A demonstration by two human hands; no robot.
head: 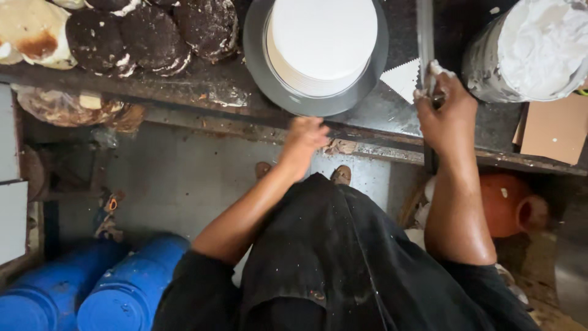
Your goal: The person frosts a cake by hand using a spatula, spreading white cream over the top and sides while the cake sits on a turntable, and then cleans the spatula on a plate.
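Head view, looking down. The right hand (446, 110) is closed around the handle of a long metal spatula (424, 37), whose blade runs away across the dark counter (367, 116). The left hand (304, 140) is curled at the counter's near edge, just below the grey turntable (257, 55); whether it grips anything cannot be told. A white frosted cake (323, 43) sits on the turntable. A cream-filled tub (533, 49) stands far right, a white toothed scraper (404, 79) lies beside the blade, and dark cake rounds (153, 34) lie far left. Blue drums (92, 288) stand near left on the floor.
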